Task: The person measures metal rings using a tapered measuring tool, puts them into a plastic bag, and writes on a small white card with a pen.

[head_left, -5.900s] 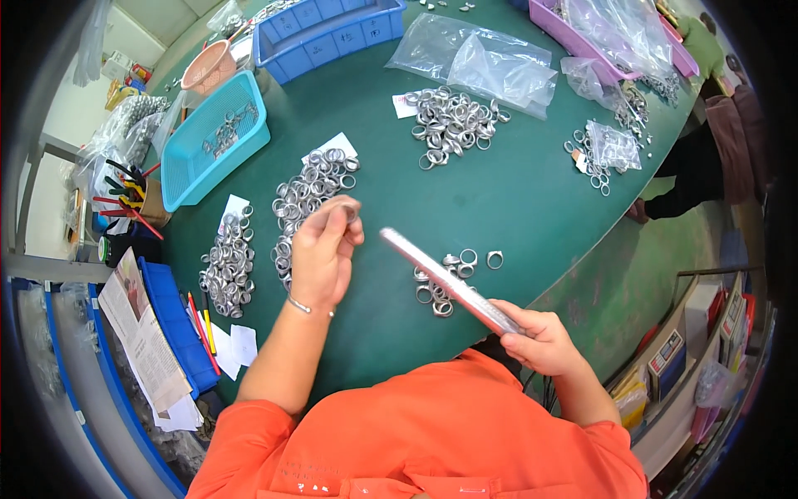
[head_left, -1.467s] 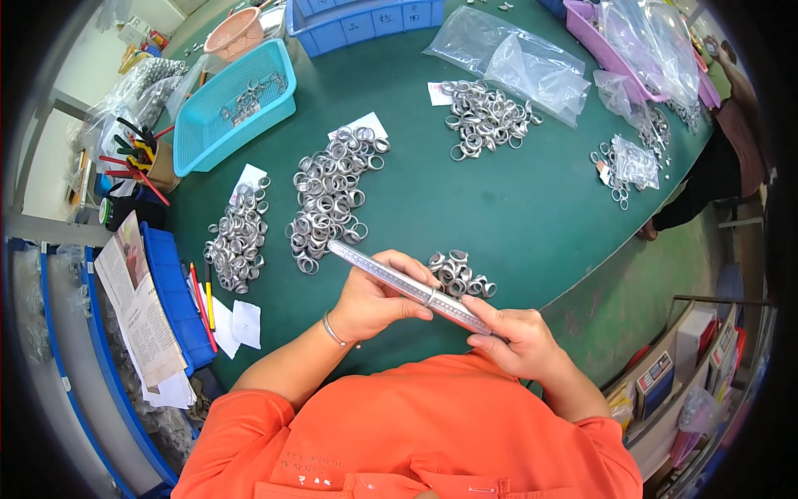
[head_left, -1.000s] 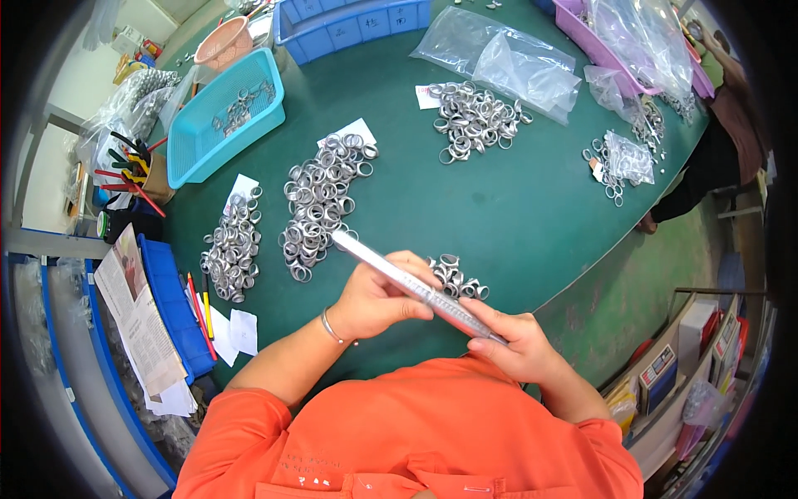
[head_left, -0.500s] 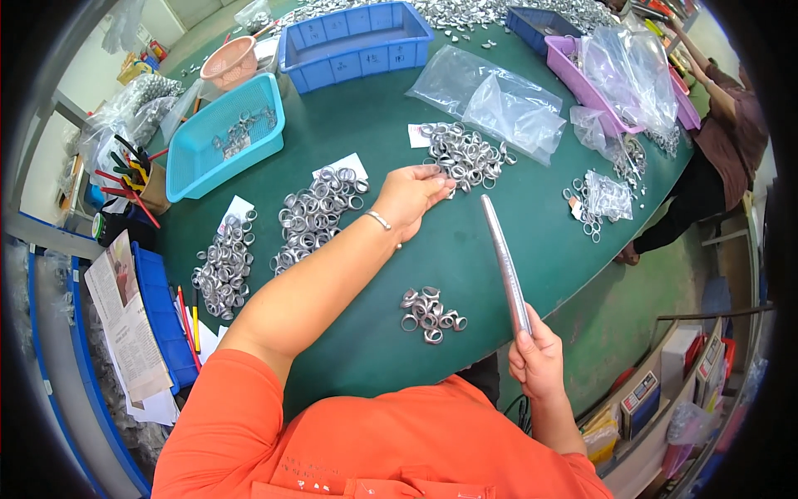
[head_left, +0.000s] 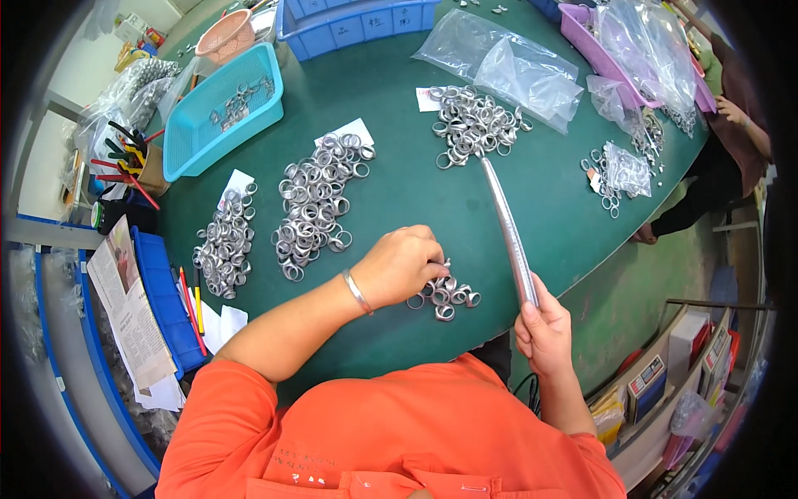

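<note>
My right hand (head_left: 545,327) is closed round the thick lower end of a ring mandrel (head_left: 509,223), a long tapered metal stick with marks along it. Its thin tip points away from me, up to the near edge of a far pile of silver-grey rings (head_left: 475,125). Over a small heap of similar rings (head_left: 449,298) near the table's front edge is my left hand (head_left: 405,264). Its fingers are curled and pinched together at the heap's top left; a grey bit shows at the fingertips, but whether it is a held ring is hidden. The hand covers part of this heap.
Two more ring piles (head_left: 316,208) (head_left: 224,249) lie to the left on the green table (head_left: 391,191), with white paper slips. Behind are a turquoise basket (head_left: 187,150), a blue bin (head_left: 357,37) and plastic bags (head_left: 507,66). A purple basket (head_left: 598,62) and another person (head_left: 736,125) are at right.
My left hand has come back from the far ring pile to the small heap near me. The mandrel stays in my right hand, nearly still. My view has shifted slightly.
</note>
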The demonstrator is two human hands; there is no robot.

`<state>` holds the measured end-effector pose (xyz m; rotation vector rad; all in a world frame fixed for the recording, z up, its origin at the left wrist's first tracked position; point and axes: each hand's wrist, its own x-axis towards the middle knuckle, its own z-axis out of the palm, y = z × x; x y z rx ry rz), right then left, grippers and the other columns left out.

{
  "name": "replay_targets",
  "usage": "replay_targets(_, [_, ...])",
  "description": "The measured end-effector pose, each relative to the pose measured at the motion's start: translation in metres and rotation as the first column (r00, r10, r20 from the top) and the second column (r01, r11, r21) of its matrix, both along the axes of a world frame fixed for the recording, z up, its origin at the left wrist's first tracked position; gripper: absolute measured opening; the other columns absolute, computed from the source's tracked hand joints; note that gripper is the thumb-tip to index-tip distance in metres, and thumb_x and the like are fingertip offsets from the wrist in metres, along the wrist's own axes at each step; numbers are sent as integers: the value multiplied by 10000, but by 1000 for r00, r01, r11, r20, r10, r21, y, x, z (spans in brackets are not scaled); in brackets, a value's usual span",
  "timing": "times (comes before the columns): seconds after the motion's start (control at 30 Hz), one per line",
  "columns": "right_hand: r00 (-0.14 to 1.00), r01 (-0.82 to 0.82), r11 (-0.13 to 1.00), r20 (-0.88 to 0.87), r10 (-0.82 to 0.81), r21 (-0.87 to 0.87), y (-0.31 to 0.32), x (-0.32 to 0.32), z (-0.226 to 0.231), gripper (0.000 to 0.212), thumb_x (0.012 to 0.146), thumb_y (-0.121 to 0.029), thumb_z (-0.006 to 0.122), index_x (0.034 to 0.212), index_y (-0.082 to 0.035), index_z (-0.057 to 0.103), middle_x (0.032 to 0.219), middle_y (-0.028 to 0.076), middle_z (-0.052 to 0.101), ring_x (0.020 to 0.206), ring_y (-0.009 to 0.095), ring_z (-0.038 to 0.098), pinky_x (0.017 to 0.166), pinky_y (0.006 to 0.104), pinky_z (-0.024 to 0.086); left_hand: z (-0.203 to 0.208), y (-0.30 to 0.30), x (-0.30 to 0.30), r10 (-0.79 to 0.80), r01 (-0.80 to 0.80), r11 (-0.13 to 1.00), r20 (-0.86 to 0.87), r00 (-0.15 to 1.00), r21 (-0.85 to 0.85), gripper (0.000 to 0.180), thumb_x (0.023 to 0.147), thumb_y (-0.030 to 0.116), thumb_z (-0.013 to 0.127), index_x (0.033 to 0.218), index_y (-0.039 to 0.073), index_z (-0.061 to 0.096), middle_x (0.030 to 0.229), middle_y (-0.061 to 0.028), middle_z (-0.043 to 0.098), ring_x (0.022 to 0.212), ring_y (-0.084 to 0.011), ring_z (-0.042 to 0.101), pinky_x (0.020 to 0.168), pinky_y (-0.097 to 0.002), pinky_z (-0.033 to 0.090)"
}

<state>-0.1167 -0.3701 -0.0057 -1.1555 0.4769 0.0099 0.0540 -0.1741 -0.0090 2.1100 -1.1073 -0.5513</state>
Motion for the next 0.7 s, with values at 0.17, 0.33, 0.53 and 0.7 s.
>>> replay_targets(0.17, [997, -71, 996, 25, 70, 58, 9, 0, 6, 510, 895, -28, 540, 1360, 36, 342, 750, -33, 502, 513, 17, 358, 431, 168, 285, -1, 17, -14, 187, -553, 780, -734, 653, -293, 136, 809, 94, 661, 737, -20, 645, 977, -131, 627, 849, -217, 627, 721, -301, 507])
replay_targets(0.33, [973, -225, 955, 9, 231, -193, 7, -10, 0, 472, 854, -54, 606, 1290, 43, 453, 887, 7, 591, 677, 30, 509, 585, 170, 400, -10, 38, -15, -52, -825, 506, -963, 263, -253, 202, 914, 133, 539, 1013, -28, 608, 1034, -151, 627, 912, -189, 627, 753, -297, 518])
replay_targets(0.53, [863, -350, 710, 83, 498, -611, 10, 0, 10, 473, 802, -48, 652, 1245, 27, 503, 1027, 153, 653, 858, 119, 628, 763, 226, 461, -19, 65, -14, -131, -826, 428, -930, 344, -366, 234, 872, 84, 595, 1090, 2, 576, 1031, -149, 626, 892, -182, 620, 744, -270, 518])
replay_targets(0.7, [823, -313, 620, 120, 555, -719, 17, 7, 13, 484, 778, -32, 664, 1236, 19, 515, 869, 180, 659, 738, 160, 650, 678, 249, 485, -2, 58, -25, -43, -749, 503, -878, 477, -432, 498, 750, -15, 688, 1201, 3, 477, 1021, -167, 631, 907, -194, 623, 771, -276, 519])
